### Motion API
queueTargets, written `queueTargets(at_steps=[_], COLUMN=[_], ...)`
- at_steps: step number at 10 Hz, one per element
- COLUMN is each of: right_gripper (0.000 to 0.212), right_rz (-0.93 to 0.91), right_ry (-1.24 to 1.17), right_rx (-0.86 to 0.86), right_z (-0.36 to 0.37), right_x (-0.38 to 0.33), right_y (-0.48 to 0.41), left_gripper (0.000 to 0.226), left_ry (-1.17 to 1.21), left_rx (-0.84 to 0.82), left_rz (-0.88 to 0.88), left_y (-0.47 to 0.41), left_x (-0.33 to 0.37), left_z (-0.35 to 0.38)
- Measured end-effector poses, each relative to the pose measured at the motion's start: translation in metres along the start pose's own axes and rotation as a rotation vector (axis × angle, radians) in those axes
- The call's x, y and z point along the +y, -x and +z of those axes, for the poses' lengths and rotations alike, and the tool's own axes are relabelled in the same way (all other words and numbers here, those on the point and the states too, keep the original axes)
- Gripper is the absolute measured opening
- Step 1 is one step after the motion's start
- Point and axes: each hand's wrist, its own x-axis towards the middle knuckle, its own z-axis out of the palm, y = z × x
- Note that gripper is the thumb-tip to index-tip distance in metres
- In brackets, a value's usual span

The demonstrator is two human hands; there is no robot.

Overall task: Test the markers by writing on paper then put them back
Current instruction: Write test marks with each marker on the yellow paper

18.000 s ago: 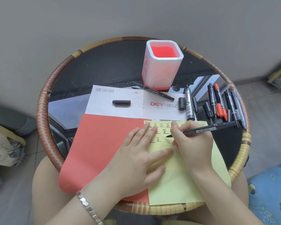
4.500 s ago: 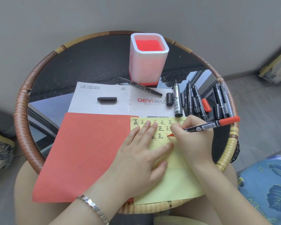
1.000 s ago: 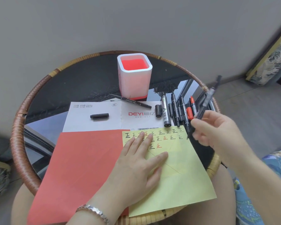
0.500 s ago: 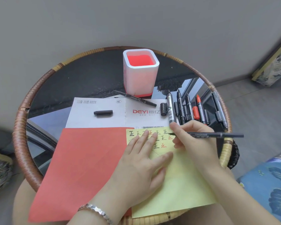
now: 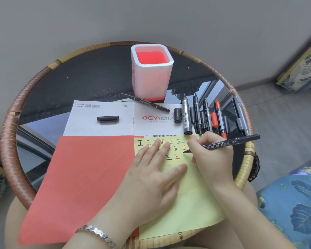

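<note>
Right hand (image 5: pixel 211 159) clamps black marker (image 5: pixel 230 143), tip on yellow paper (image 5: pixel 192 200); left hand (image 5: pixel 151 178) flat, fingers spread. Pen holder (image 5: pixel 152 83) at 12 o'clock: red interior, contents not visible.

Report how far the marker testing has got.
Done: several black and red test characters already sit on the yellow paper. In hand: the right hand writes with a black marker while the left hand pins the sheet. Left: the markers lie beside the empty holder; none is back.
</note>
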Motion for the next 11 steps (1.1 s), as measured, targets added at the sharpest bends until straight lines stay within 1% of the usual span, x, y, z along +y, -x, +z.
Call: queueTargets(at_steps=[4, 6, 9, 11], right_gripper=[0.035, 0.034, 0.034, 0.035], right_rz=[-0.036, -0.055, -0.027, -0.054], right_ry=[0.054, 0.072, 0.038, 0.072], right_rx=[-0.027, 0.042, 0.004, -0.010], right_z=[-0.0001, -0.0006, -0.0017, -0.0023], right_x=[-0.0007, 0.0007, 0.0012, 0.0017], right_y=[-0.0004, -0.0015, -0.0011, -0.0010], left_gripper=[0.036, 0.036, 0.037, 0.037], left_ry=[-0.014, -0.017, -0.017, -0.024], left_rx=[-0.018, -0.022, -0.027, -0.032], left_rz=[-0.004, -0.004, -0.006, -0.007], left_y=[-0.0009, -0.0005, -0.0005, 0.0000], left_x=[0.0002, 0.0002, 0.0005, 0.0008], left_z=[-0.0011, -0.0011, -0.0016, -0.0025])
